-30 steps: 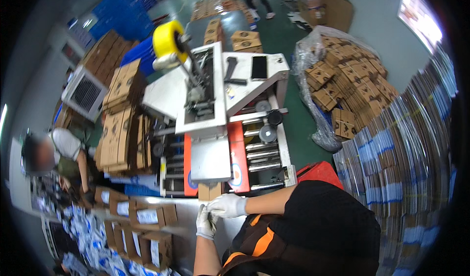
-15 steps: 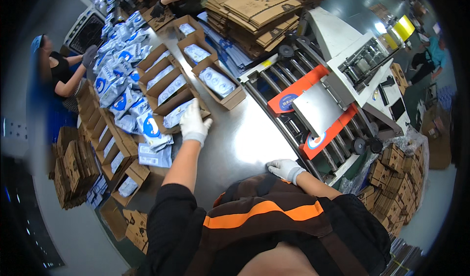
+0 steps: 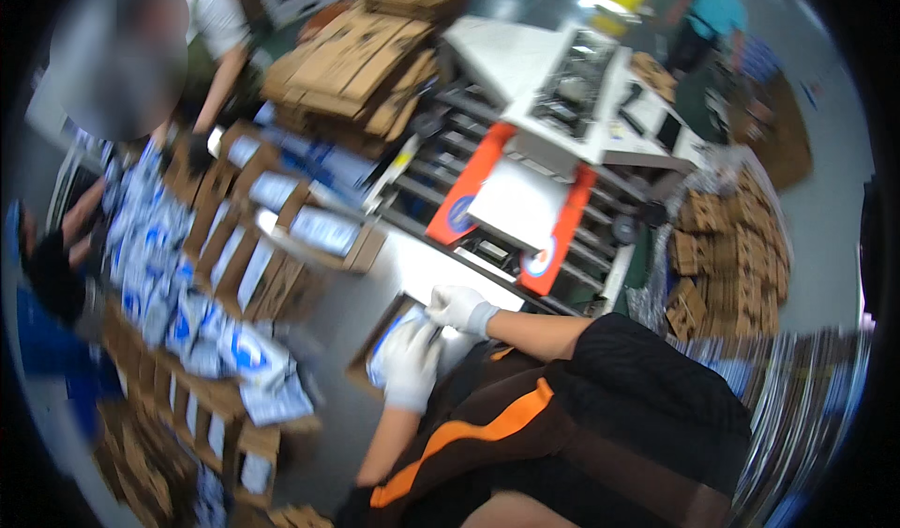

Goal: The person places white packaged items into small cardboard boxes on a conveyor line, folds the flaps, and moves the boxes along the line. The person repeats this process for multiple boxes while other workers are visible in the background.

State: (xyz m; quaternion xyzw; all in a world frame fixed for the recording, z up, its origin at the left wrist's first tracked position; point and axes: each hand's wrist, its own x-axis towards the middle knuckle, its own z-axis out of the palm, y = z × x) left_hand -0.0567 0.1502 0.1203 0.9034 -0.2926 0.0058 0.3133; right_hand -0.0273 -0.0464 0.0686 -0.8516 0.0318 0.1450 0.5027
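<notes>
A blurred, tilted view looks down on a packing station. At far left, heaps of blue-and-white pouches [image 3: 155, 247] lie beside rows of open cardboard boxes [image 3: 272, 237], some already holding a pouch, and a co-worker's arm [image 3: 220, 78] reaches in from above.

Near the centre, on the grey desk [image 3: 347, 303], sits a small open cardboard box [image 3: 375, 345] with a blue-and-white pouch [image 3: 389, 345] inside. The person's gloved left hand [image 3: 411, 364] presses down on that pouch, fingers curled over it. The gloved right hand [image 3: 459, 308] rests at the box's far edge; motion blur hides whether its fingers are clenched on anything.

As a judgement, the pouch could bunch or stick up past the rim if pushed in crooked, and the light box could slide on the smooth desk if the right hand lets go.

Right of the hands stands a roller conveyor with a sealing machine [image 3: 525, 200] with orange side guards, then stacks of flattened cartons [image 3: 731, 247]. Behind lie more flat cardboard [image 3: 356, 50] and a green floor [image 3: 712, 106] where another person stands.
</notes>
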